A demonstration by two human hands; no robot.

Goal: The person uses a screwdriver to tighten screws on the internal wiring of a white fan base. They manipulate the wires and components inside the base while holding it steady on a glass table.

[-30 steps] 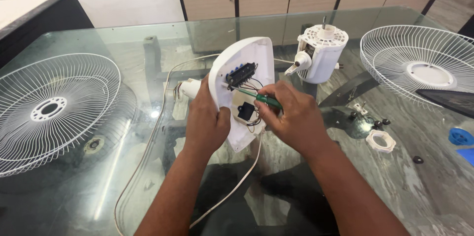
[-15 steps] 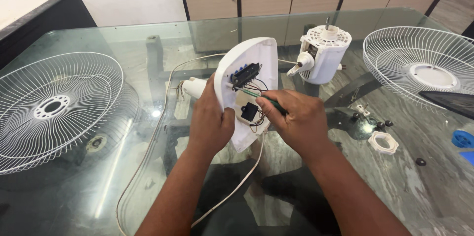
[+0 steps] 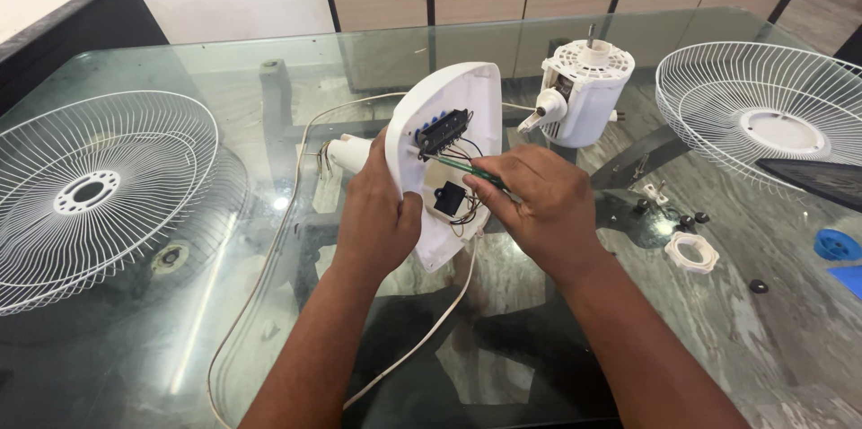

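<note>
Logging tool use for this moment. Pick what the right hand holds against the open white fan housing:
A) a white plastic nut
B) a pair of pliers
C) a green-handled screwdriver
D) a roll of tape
C: the right hand grips a green-handled screwdriver whose tip points into the white fan housing, which the left hand steadies.

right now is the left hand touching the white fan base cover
Touching. The head view shows the left hand wrapped around the white cover's edge, thumb pressed on its inner face.

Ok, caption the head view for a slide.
Left hand steadies a white fan base shell while right hand works a green screwdriver inside.
</note>
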